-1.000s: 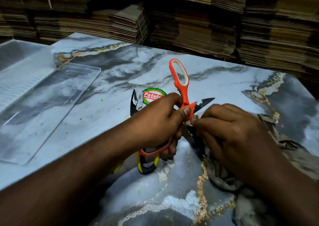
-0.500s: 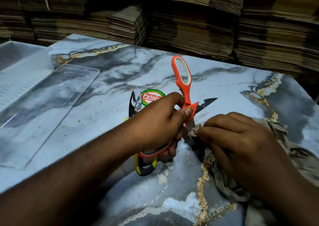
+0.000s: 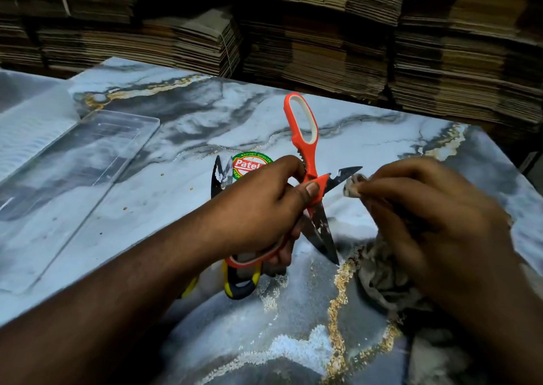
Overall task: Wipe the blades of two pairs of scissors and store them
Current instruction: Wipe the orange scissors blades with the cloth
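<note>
My left hand (image 3: pixel 261 205) grips the orange scissors (image 3: pixel 305 137) by their lower handle, with the blades spread wide. One blade points right, the other points down toward the table. My right hand (image 3: pixel 426 208) pinches a wad of the grey cloth (image 3: pixel 352 186) just right of the upper blade tip. The rest of the cloth hangs down under that hand onto the table. A second pair of scissors with a black and yellow handle (image 3: pixel 241 284) lies on the table beneath my left hand, its blades partly hidden.
A clear plastic tray (image 3: pixel 73 179) lies on the marble-patterned table (image 3: pixel 176 114) at the left. A round "Patel" sticker (image 3: pixel 249 162) sits behind my left hand. Stacks of flattened cardboard (image 3: pixel 323 32) line the far edge.
My right hand with the cloth slid off the lower blade and moved up and right to the tip of the upper blade. The lower blade is now bare.
</note>
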Motion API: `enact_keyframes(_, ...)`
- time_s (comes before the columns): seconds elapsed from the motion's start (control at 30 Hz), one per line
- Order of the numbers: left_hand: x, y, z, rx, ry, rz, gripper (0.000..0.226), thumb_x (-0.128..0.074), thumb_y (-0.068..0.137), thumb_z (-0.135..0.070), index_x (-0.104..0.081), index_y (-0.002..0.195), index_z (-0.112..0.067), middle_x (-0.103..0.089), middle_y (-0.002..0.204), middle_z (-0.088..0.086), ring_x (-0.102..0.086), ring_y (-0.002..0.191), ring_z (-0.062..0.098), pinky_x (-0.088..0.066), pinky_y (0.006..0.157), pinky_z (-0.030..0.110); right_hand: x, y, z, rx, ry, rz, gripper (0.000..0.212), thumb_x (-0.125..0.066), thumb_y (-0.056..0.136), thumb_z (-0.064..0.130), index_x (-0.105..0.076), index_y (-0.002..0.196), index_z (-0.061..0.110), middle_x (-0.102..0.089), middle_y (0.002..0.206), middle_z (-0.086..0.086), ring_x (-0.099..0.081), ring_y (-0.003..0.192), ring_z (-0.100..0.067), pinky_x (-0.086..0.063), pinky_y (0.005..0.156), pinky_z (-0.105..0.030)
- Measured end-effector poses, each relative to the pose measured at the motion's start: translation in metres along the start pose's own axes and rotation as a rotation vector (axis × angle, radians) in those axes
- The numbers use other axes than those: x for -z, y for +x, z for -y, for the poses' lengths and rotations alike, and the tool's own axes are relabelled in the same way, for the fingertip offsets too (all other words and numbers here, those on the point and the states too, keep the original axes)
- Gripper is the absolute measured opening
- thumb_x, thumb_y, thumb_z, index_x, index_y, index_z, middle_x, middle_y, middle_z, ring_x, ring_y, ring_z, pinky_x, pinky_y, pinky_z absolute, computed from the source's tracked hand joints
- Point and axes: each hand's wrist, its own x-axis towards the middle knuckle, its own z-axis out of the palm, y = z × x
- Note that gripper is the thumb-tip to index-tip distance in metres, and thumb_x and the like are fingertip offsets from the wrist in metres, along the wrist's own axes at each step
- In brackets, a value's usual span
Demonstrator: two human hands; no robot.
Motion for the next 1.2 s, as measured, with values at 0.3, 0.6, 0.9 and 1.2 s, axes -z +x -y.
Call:
enact_keyframes(0.3,-0.001,0.000,-0.001,0.050,-0.145,0.020,0.015,-0.045,0.112,-0.030,-0.050,0.105,-0.019,-0.068,0.061,0.010,-0.069,0.050,0.038,-0.055,0.045,0.035,-0.025,0.000,0.009,0.128,-0.002,0.149,0.018,-0.064,0.102,0.018,-0.081,0.109,0.014,-0.069,0.099,-0.002,-0.062,0.085,-0.028,-0.053,0.070,-0.042)
enact_keyframes(0.6,-0.005,-0.003,-0.006,0.122,-0.214,0.023,0.020,-0.045,0.112,-0.031,-0.053,0.101,-0.016,-0.064,0.060,0.012,-0.068,0.049,0.038,-0.059,0.046,0.046,-0.029,0.003,0.022,0.150,-0.048,0.171,0.007,-0.071,0.096,0.011,-0.078,0.095,0.009,-0.061,0.088,-0.005,-0.056,0.079,-0.029,-0.051,0.063,-0.043)
enact_keyframes(0.9,-0.009,-0.004,-0.008,0.137,-0.240,0.031,0.019,-0.045,0.112,-0.032,-0.051,0.101,-0.018,-0.064,0.061,0.012,-0.067,0.047,0.035,-0.059,0.046,0.044,-0.024,0.001,0.022,0.120,-0.039,0.152,0.011,-0.069,0.097,0.015,-0.080,0.098,0.010,-0.064,0.088,-0.006,-0.058,0.077,-0.030,-0.052,0.063,-0.043)
enact_keyframes(1.2,-0.005,-0.004,-0.009,0.133,-0.206,-0.006,0.021,-0.046,0.112,-0.032,-0.052,0.100,-0.016,-0.065,0.059,0.009,-0.068,0.047,0.034,-0.059,0.048,0.043,-0.019,-0.003,0.017,0.131,-0.036,0.171,0.012,-0.072,0.096,0.021,-0.082,0.100,0.015,-0.066,0.089,-0.001,-0.060,0.077,-0.027,-0.053,0.063,-0.042)
